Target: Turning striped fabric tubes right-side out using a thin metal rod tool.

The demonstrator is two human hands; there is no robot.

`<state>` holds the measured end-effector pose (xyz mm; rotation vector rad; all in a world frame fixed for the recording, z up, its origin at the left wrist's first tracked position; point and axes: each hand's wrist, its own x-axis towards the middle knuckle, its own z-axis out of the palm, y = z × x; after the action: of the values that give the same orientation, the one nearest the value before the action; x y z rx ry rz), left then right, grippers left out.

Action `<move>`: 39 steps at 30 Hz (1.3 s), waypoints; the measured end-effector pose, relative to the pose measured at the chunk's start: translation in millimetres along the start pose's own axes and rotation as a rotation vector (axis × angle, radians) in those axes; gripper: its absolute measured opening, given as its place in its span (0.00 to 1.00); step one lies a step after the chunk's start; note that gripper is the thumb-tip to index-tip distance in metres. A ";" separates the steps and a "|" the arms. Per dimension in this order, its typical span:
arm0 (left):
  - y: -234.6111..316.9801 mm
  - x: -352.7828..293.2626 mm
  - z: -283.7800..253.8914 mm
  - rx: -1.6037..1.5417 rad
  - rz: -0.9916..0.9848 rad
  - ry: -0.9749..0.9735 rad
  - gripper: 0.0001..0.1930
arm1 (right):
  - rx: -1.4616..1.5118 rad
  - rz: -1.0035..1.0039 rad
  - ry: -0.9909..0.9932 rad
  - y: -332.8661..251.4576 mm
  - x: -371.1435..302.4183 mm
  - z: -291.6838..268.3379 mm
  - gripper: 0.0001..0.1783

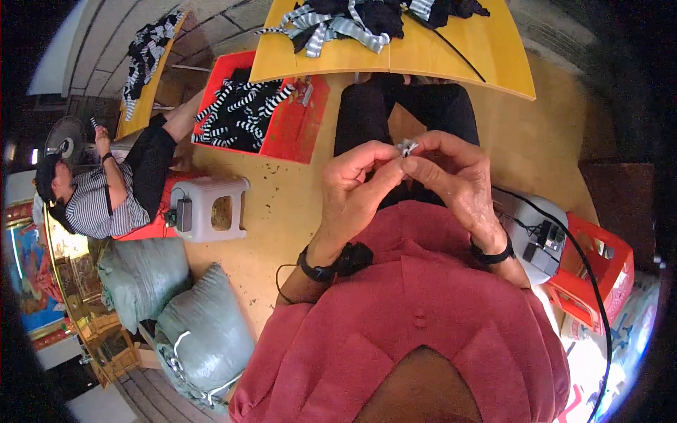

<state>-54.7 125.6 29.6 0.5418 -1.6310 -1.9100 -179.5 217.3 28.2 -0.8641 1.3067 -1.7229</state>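
Just above my lap, my left hand (358, 185) and my right hand (455, 173) meet fingertip to fingertip. Pinched between them is a small piece of grey-and-white fabric (407, 146); most of it is hidden by my thumbs and fingers. Both hands are closed on it, and each wrist wears a dark band. Beyond them, a heap of black and striped fabric strips (345, 28) lies on the yellow table (451, 67).
A red crate (310, 116) holds striped fabric tubes left of the table. At the left, another person (106, 197) sits holding a small striped piece. Two stuffed sacks (204, 331) lie below a grey stool (211, 208). A black cable (589, 261) runs down my right side.
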 end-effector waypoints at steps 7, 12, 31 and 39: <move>-16.9 7.0 -5.5 -0.098 -0.114 0.029 0.04 | -0.095 0.209 0.023 13.8 11.8 -16.1 0.02; -26.5 11.3 -19.8 -0.060 -0.154 0.039 0.04 | -0.029 0.162 0.064 21.4 16.2 -11.3 0.03; -8.8 12.9 -29.0 -0.001 -0.182 0.054 0.03 | -0.018 0.341 -0.044 20.2 21.3 -6.4 0.04; -20.0 14.0 -25.0 0.039 -0.120 0.107 0.04 | -0.419 -0.158 0.061 25.1 12.7 -0.5 0.04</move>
<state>-52.6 99.7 6.3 0.7597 -1.6016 -1.9026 -181.1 202.3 4.5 -1.1845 1.7153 -1.6274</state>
